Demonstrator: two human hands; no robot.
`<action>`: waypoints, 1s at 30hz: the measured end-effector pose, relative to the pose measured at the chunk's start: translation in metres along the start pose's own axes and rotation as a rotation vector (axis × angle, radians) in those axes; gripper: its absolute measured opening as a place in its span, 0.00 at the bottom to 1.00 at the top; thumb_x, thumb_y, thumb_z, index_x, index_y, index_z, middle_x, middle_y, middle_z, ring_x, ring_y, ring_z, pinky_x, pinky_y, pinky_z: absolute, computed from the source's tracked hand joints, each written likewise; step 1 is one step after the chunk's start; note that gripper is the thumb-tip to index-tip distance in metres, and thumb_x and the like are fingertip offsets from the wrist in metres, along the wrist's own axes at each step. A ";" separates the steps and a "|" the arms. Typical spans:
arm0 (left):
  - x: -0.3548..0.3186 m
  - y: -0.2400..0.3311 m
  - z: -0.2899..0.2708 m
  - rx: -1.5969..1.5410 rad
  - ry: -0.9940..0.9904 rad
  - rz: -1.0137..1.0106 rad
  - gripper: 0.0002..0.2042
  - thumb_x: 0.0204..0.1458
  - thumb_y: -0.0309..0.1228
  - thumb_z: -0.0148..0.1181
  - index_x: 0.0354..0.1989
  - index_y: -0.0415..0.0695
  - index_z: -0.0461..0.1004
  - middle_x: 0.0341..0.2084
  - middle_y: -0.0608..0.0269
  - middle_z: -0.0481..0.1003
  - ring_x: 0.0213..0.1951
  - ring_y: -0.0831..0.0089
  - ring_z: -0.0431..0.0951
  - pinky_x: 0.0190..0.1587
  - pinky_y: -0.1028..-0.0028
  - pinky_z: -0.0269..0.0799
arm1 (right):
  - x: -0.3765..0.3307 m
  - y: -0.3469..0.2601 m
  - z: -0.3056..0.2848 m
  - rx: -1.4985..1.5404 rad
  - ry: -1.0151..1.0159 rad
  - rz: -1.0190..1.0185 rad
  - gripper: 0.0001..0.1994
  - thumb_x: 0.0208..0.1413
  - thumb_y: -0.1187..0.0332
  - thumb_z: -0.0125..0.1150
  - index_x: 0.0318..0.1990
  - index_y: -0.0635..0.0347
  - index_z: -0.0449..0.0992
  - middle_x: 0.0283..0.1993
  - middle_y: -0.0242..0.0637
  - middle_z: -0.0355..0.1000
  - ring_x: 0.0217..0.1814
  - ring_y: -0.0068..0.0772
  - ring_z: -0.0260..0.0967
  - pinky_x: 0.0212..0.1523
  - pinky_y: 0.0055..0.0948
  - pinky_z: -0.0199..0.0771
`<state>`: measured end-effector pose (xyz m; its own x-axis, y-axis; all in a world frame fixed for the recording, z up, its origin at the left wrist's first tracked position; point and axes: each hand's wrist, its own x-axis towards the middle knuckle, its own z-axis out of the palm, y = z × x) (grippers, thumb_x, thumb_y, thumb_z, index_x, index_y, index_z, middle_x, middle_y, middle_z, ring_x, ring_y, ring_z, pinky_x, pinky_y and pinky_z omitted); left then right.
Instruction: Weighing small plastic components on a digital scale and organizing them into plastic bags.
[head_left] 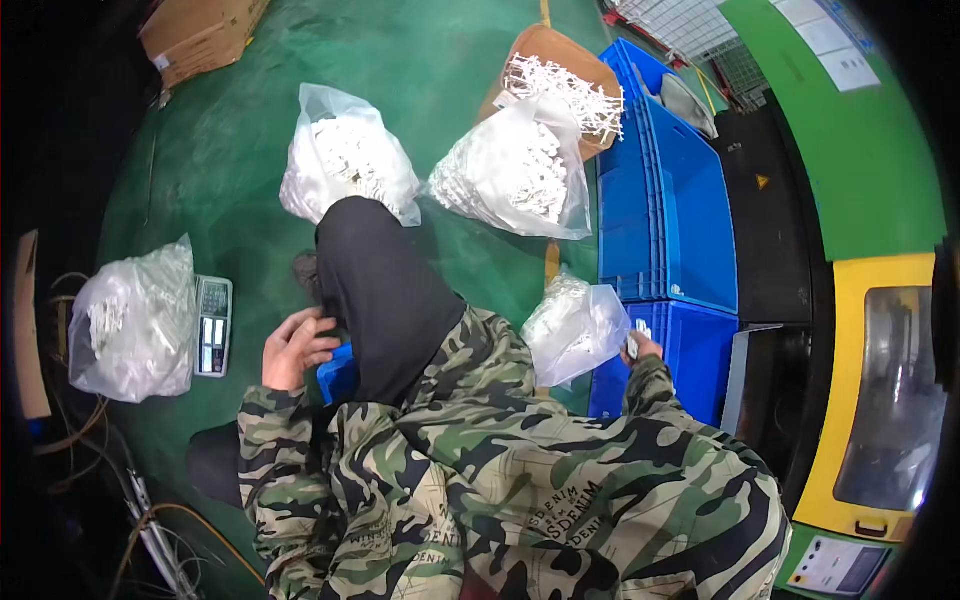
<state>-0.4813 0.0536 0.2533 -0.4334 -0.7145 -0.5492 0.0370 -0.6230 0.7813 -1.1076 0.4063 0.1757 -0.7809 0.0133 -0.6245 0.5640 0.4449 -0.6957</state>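
Observation:
My left hand point(298, 348) is beside my bent knee, its fingers loosely curled and apart, with nothing visible in them. Just under it is a small blue plastic bin point(338, 375), partly hidden by my leg. My right hand point(645, 347) reaches out to the right, at the rim of a blue crate point(690, 345). Small white plastic parts point(641, 328) show at its fingers, which are closed on them. Right beside that hand stands a clear plastic bag point(575, 330) with white contents.
Two large clear bags point(350, 160) point(520, 170) of white parts stand ahead, near a cardboard box point(540, 50) of thin white pieces. Stacked blue crates point(690, 200) line the right, beside a green and yellow machine point(850, 400). At left, another filled bag point(140, 320) touches a scale point(213, 325).

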 end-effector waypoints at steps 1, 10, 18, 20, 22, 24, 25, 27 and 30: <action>0.004 0.001 0.000 -0.014 0.003 -0.038 0.30 0.61 0.44 0.59 0.62 0.33 0.63 0.52 0.46 0.75 0.41 0.64 0.82 0.40 0.69 0.77 | 0.002 0.012 -0.009 -0.079 0.051 0.020 0.10 0.54 0.65 0.67 0.34 0.64 0.77 0.24 0.44 0.74 0.20 0.42 0.73 0.15 0.40 0.72; 0.018 -0.033 -0.033 -0.283 0.014 -0.118 0.24 0.63 0.40 0.56 0.60 0.35 0.65 0.50 0.48 0.75 0.41 0.60 0.81 0.40 0.67 0.78 | 0.017 0.031 0.019 -0.556 -0.195 -0.092 0.13 0.57 0.61 0.65 0.29 0.62 0.76 0.24 0.42 0.73 0.19 0.39 0.70 0.17 0.37 0.68; -0.015 -0.022 -0.035 -0.167 0.362 -0.050 0.25 0.58 0.39 0.61 0.56 0.30 0.68 0.47 0.41 0.76 0.36 0.59 0.82 0.33 0.68 0.77 | 0.039 -0.007 0.054 -0.712 -0.048 -0.176 0.14 0.59 0.59 0.63 0.30 0.62 0.75 0.24 0.39 0.72 0.20 0.35 0.68 0.17 0.33 0.67; -0.027 -0.020 -0.054 -0.263 0.389 -0.046 0.25 0.58 0.38 0.62 0.56 0.29 0.68 0.48 0.40 0.76 0.34 0.60 0.82 0.32 0.68 0.77 | 0.042 -0.023 0.066 -0.706 -0.008 -0.231 0.15 0.59 0.58 0.63 0.30 0.62 0.75 0.24 0.38 0.72 0.20 0.34 0.68 0.18 0.32 0.66; -0.045 -0.015 -0.088 -0.277 0.485 0.083 0.19 0.57 0.34 0.62 0.50 0.32 0.73 0.37 0.45 0.80 0.32 0.60 0.83 0.31 0.67 0.79 | 0.042 -0.046 0.084 -0.680 0.015 -0.306 0.15 0.60 0.58 0.62 0.30 0.62 0.74 0.24 0.37 0.71 0.20 0.33 0.67 0.18 0.31 0.66; -0.068 0.001 -0.142 -0.308 0.599 0.210 0.13 0.55 0.32 0.63 0.45 0.37 0.78 0.33 0.53 0.82 0.31 0.61 0.84 0.34 0.65 0.80 | 0.042 -0.075 0.116 -0.639 0.000 -0.433 0.15 0.60 0.57 0.62 0.30 0.62 0.74 0.24 0.37 0.71 0.20 0.31 0.67 0.18 0.30 0.66; -0.086 0.013 -0.179 0.598 0.625 0.313 0.14 0.51 0.32 0.65 0.45 0.41 0.79 0.36 0.55 0.82 0.35 0.62 0.83 0.37 0.66 0.79 | 0.039 -0.092 0.140 -0.626 -0.033 -0.510 0.16 0.60 0.57 0.62 0.30 0.61 0.74 0.24 0.36 0.71 0.20 0.31 0.66 0.18 0.29 0.66; -0.114 0.042 -0.249 0.383 0.759 0.320 0.18 0.50 0.35 0.68 0.48 0.40 0.77 0.38 0.54 0.81 0.38 0.62 0.83 0.39 0.66 0.79 | 0.024 -0.123 0.206 -0.581 -0.180 -0.662 0.16 0.61 0.56 0.62 0.31 0.61 0.74 0.24 0.36 0.71 0.20 0.30 0.66 0.19 0.28 0.66; -0.128 0.072 -0.320 -0.027 1.462 0.355 0.33 0.52 0.48 0.68 0.54 0.29 0.71 0.36 0.48 0.80 0.34 0.62 0.83 0.34 0.64 0.78 | -0.047 -0.153 0.340 -0.395 -0.463 -0.853 0.16 0.60 0.57 0.63 0.34 0.64 0.75 0.26 0.35 0.71 0.22 0.28 0.66 0.20 0.27 0.67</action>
<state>-0.1348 -0.0019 0.2845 0.8558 -0.4937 -0.1544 -0.0320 -0.3483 0.9368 -1.0659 0.0327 0.1912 -0.6520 -0.7496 -0.1141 -0.3183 0.4072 -0.8561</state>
